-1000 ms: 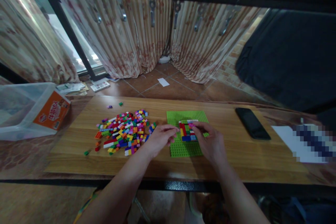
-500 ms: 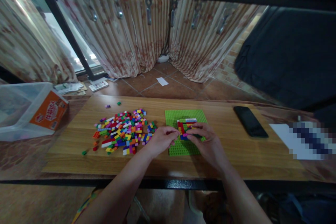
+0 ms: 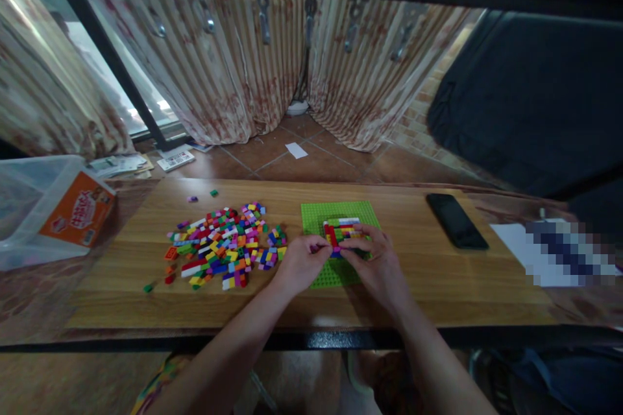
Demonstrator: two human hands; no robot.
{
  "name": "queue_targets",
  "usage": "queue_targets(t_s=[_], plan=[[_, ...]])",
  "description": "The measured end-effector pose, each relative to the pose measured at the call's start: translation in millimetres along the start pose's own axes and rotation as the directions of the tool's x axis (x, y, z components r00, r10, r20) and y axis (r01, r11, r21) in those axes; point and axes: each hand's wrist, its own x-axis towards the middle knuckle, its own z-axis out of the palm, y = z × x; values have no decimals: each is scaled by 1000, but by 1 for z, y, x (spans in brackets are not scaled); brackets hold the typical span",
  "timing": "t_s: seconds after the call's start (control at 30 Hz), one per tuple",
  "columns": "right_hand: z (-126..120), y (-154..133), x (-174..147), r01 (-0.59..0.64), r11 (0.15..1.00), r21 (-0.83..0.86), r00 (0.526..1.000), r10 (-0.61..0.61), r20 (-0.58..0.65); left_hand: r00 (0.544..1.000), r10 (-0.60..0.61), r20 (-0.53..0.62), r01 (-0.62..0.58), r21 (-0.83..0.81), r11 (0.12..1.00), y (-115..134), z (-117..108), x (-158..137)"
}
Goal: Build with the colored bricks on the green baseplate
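Multicoloured plastic-brick structure sits on the green studded baseplate, right hand pinching a small pink brick at the structure's near edge, left hand alongside, its grip I can't tell.

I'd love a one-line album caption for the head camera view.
Left hand and right hand over a brick build on a green baseplate, beside a loose brick pile.

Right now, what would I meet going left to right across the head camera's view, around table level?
Clear plastic box, pile of colourful bricks, left hand, right hand, black phone, white paper.
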Motion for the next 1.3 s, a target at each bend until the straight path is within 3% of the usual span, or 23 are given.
queue_targets(t_s=[0.23,0.47,0.73,1.1,1.2,1.3], plan=[[0,0,-1,-18,1000,0,999,18,-42,999,-11,-38,13,75,997,1,3,0],[-2,9,5,-93,991,93,996,92,9,997,-39,-69,46,93,995,4,6,0],[2,4,6,-123,985,122,990,130,-47,994,-47,-102,57,99,993,6,9,0],[2,-3,8,-123,990,67,990,126,-56,983,-91,-160,106,92,990,11,11,0],[1,-3,7,-118,991,63,991,121,-50,987,-92,-129,97,35,995,8,8,0],[-1,-4,7,-110,990,89,991,116,-63,980,-167,-107,150,-152,977,12,0,-2]])
